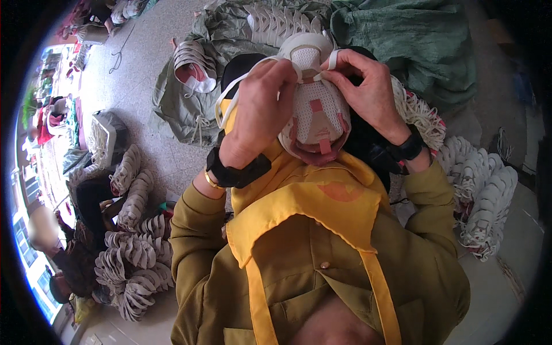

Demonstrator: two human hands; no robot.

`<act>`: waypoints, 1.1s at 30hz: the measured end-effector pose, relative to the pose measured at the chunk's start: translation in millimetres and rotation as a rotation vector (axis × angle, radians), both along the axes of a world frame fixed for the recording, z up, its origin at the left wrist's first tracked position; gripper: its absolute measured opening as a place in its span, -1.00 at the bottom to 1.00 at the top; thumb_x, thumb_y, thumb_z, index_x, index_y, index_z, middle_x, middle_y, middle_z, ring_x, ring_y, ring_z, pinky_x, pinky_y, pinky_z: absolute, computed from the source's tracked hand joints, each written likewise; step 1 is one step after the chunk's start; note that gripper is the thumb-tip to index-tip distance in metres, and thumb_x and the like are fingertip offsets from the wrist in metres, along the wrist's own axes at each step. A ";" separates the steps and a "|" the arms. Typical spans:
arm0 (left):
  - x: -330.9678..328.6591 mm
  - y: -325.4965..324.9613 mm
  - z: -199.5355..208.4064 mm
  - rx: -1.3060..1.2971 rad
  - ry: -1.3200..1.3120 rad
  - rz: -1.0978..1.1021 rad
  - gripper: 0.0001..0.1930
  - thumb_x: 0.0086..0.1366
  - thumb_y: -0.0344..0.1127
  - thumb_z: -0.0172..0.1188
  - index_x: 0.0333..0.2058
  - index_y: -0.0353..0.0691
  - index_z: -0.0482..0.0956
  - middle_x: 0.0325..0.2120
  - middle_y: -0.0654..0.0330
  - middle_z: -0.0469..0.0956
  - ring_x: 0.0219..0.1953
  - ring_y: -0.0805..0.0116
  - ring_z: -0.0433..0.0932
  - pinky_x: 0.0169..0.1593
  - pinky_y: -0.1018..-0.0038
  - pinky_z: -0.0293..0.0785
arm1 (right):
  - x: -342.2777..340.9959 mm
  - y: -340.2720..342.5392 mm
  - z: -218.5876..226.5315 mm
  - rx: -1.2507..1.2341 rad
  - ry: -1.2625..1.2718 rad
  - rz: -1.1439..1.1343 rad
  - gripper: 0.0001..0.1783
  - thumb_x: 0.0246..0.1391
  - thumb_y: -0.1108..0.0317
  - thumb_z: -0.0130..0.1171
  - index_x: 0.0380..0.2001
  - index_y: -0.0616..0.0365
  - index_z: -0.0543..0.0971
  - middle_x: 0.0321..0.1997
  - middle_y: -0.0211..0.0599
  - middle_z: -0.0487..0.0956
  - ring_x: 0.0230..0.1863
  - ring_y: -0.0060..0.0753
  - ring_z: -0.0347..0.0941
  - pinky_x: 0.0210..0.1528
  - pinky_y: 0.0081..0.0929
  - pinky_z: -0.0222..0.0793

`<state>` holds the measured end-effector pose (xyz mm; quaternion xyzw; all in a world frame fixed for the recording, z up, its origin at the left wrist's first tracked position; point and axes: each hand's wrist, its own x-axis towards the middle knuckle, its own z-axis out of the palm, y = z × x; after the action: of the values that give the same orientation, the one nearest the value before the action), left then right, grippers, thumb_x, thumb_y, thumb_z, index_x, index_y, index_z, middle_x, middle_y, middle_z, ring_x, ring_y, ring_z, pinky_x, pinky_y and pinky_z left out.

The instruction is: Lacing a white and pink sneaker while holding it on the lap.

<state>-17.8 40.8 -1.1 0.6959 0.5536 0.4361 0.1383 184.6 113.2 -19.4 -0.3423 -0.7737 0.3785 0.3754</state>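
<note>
A white and pink shoe upper [320,123] rests on my lap, its toe pointing away and its tongue side up. My left hand [261,95] is closed at the upper's left edge, pinching a white shoelace [225,103] that loops down beside the wrist. On the opposite edge, my right hand [368,86] has thumb and index finger pressed together on the lace, and a piece of it loops over the index finger. The back of my left hand hides its fingertips. A yellow apron [305,215] covers my front and lap.
Stacks of white shoe uppers [486,201] lie to the right, with a bundle of white laces [422,118] nearer my right wrist. More stacked uppers [135,270] are at left, near another person [69,253]. Green sacks [408,43] lie ahead, beside a row of nested uppers [282,26].
</note>
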 end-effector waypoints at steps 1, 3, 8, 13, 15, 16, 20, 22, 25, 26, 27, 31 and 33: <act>-1.3 1.0 -1.4 -0.019 -0.009 -0.009 -0.87 0.10 -0.57 0.29 -0.41 -0.31 0.50 -0.56 0.13 0.52 -0.53 0.35 0.57 -0.41 0.49 0.47 | -0.2 -0.2 -0.3 -0.015 0.018 -0.005 -0.84 0.07 0.50 0.37 -0.28 0.25 0.61 -0.41 -0.23 0.66 -0.39 -0.46 0.65 -0.28 -0.54 0.54; -8.4 2.3 -9.5 -0.236 -0.263 0.036 -0.84 0.12 -0.53 0.33 -0.43 -0.31 0.48 -0.59 0.17 0.53 -0.54 0.43 0.54 -0.42 0.51 0.46 | -2.5 -0.8 -1.5 -0.044 0.054 -0.016 -0.83 0.06 0.49 0.38 -0.29 0.26 0.60 -0.42 -0.24 0.66 -0.39 -0.45 0.65 -0.29 -0.53 0.54; -13.3 -1.8 -24.8 -0.303 -0.409 0.138 -0.81 0.13 -0.48 0.39 -0.42 -0.31 0.49 -0.60 0.24 0.52 -0.55 0.52 0.49 -0.43 0.55 0.44 | -2.9 0.0 0.6 -0.020 0.035 -0.085 -0.82 0.03 0.48 0.41 -0.35 0.25 0.58 -0.40 -0.28 0.66 -0.42 -0.46 0.62 -0.32 -0.53 0.52; 2.2 -9.8 -9.1 -0.269 -0.223 0.224 -0.86 0.22 -0.47 0.36 -0.36 -0.31 0.53 -0.48 0.28 0.55 -0.44 0.59 0.50 -0.30 0.58 0.46 | -1.0 -2.5 4.1 0.126 0.000 -0.069 -0.83 -0.01 0.46 0.43 -0.35 0.22 0.62 -0.40 -0.25 0.65 -0.43 -0.40 0.61 -0.35 -0.52 0.50; 4.0 -11.5 -6.6 -0.245 -0.163 0.218 -0.86 0.21 -0.46 0.35 -0.35 -0.32 0.54 -0.48 0.25 0.55 -0.45 0.52 0.51 -0.31 0.55 0.47 | -1.5 -0.8 2.1 0.242 -0.022 -0.059 -0.83 -0.01 0.45 0.43 -0.34 0.21 0.65 -0.41 -0.24 0.64 -0.44 -0.34 0.61 -0.35 -0.49 0.50; 4.7 -11.8 -3.6 -0.229 -0.122 0.209 -0.86 0.21 -0.46 0.35 -0.34 -0.32 0.54 -0.48 0.23 0.54 -0.46 0.49 0.52 -0.31 0.54 0.48 | -0.5 0.2 1.8 0.249 -0.038 -0.049 -0.82 -0.02 0.43 0.44 -0.34 0.21 0.65 -0.41 -0.24 0.64 -0.44 -0.32 0.60 -0.35 -0.48 0.49; 10.7 -14.3 1.3 -0.206 -0.071 0.225 -0.83 0.18 -0.42 0.36 -0.37 -0.37 0.54 -0.51 0.14 0.52 -0.49 0.34 0.53 -0.31 0.44 0.49 | 5.6 -1.8 11.0 0.201 -0.115 0.018 -0.75 -0.03 0.37 0.43 -0.30 0.25 0.65 -0.36 -0.19 0.63 -0.39 -0.19 0.59 -0.29 -0.39 0.50; 12.7 -16.3 0.0 -0.221 -0.118 0.195 -0.75 0.14 -0.38 0.40 -0.34 -0.37 0.51 -0.48 0.10 0.50 -0.44 0.28 0.52 -0.29 0.39 0.47 | 8.2 -8.1 19.5 0.188 -0.173 0.061 -0.71 -0.02 0.37 0.40 -0.24 0.27 0.62 -0.28 -0.13 0.61 -0.32 -0.11 0.59 -0.23 -0.32 0.51; 22.2 -17.7 -3.1 -0.160 -0.032 0.191 -0.63 0.10 -0.32 0.44 -0.29 -0.36 0.43 -0.42 0.05 0.45 -0.36 0.16 0.49 -0.25 0.30 0.44 | 11.7 -17.7 28.8 0.204 -0.303 0.119 -0.65 -0.03 0.46 0.27 -0.13 0.33 0.53 -0.16 -0.01 0.52 -0.13 0.07 0.53 -0.08 -0.17 0.48; 26.6 -18.0 -4.6 -0.126 0.022 0.197 -0.59 0.08 -0.30 0.45 -0.27 -0.36 0.40 -0.40 0.04 0.42 -0.33 0.11 0.47 -0.23 0.27 0.43 | 10.5 -20.2 28.9 0.241 -0.353 0.092 -0.67 -0.04 0.46 0.26 -0.16 0.34 0.52 -0.18 -0.01 0.51 -0.12 0.07 0.51 -0.07 -0.16 0.47; 30.3 -17.8 -7.5 -0.106 0.051 0.213 -0.57 0.07 -0.29 0.45 -0.26 -0.34 0.38 -0.38 0.04 0.41 -0.30 0.08 0.45 -0.22 0.25 0.42 | 6.9 -22.6 28.0 0.279 -0.402 0.067 -0.69 -0.04 0.46 0.25 -0.19 0.34 0.52 -0.20 -0.01 0.51 -0.11 0.07 0.50 -0.05 -0.15 0.46; 34.6 -13.7 -17.2 -0.072 0.093 0.241 -0.54 0.04 -0.27 0.45 -0.25 -0.32 0.34 -0.36 0.04 0.36 -0.25 0.01 0.40 -0.18 0.19 0.38 | -2.3 -23.0 23.5 0.364 -0.475 0.031 -0.80 -0.05 0.53 0.18 -0.29 0.33 0.50 -0.24 0.00 0.49 -0.09 0.08 0.46 -0.03 -0.13 0.42; 34.9 -10.9 -18.3 -0.080 0.077 0.236 -0.54 0.03 -0.27 0.45 -0.26 -0.32 0.34 -0.36 0.04 0.36 -0.26 0.00 0.39 -0.18 0.18 0.38 | -2.1 -21.0 22.5 0.354 -0.449 0.028 -0.83 -0.04 0.56 0.15 -0.31 0.33 0.51 -0.25 0.01 0.51 -0.10 0.09 0.47 -0.03 -0.13 0.43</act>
<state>17.1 29.9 -19.4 0.6362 0.6534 0.3997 0.0925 182.5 92.2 3.1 -0.3360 -0.8962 0.1575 0.2432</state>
